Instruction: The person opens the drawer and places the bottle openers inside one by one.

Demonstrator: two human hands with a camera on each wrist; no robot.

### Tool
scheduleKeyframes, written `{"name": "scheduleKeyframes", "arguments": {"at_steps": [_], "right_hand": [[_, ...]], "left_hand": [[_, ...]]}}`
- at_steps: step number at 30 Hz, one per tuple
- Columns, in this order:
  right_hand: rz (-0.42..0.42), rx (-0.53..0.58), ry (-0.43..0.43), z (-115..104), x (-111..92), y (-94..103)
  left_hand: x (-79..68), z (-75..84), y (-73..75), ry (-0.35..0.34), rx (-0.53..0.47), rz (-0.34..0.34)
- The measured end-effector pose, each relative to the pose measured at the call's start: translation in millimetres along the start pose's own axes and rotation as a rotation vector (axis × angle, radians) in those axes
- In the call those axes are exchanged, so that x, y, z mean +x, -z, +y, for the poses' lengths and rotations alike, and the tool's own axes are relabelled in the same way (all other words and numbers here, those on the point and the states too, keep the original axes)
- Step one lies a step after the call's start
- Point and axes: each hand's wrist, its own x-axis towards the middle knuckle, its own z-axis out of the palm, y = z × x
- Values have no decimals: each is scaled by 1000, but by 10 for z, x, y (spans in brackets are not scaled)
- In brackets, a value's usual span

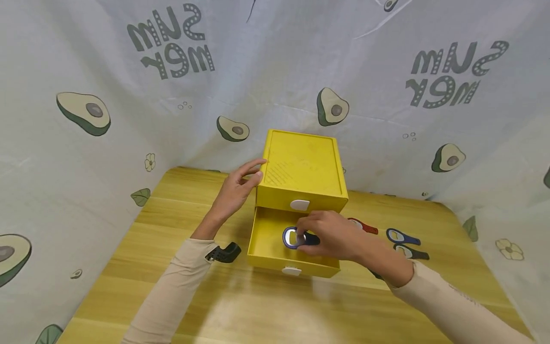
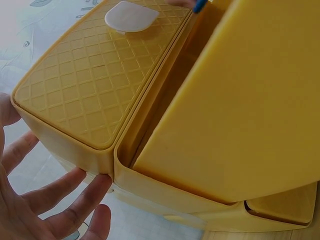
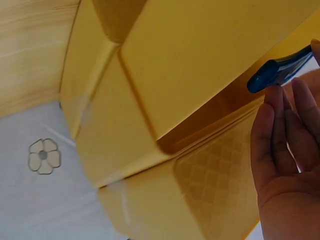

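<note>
Pinching the opener [image 1: 288,237] in the right hand [image 1: 330,234], best held level above the drawer [image 1: 275,262], while touching the box [image 1: 302,162] with the left hand [image 1: 234,195] spread.

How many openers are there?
4: one opener in the right hand at the open drawer; red one, blue one, dark one on the table to the right. A dark tip by the forearm may be another, partly hidden.
</note>
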Motion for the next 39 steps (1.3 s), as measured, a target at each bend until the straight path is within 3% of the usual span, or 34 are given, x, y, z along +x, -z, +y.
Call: {"name": "scheduleKeyframes", "arguments": {"at_steps": [9, 23, 31, 39], "right_hand": [[-141, -38, 12, -151, 298, -97], [-252, -23, -49, -200, 565, -237], [-230, -33, -26, -222, 599, -268], [-161, -75, -48, -270, 472, -121]], "left_hand": [[9, -4, -7, -13, -9, 6], [-4, 2, 6, 3, -9, 11], [-4, -11, -2, -2, -14, 12], [-19, 12, 7, 10, 8, 15]]}}
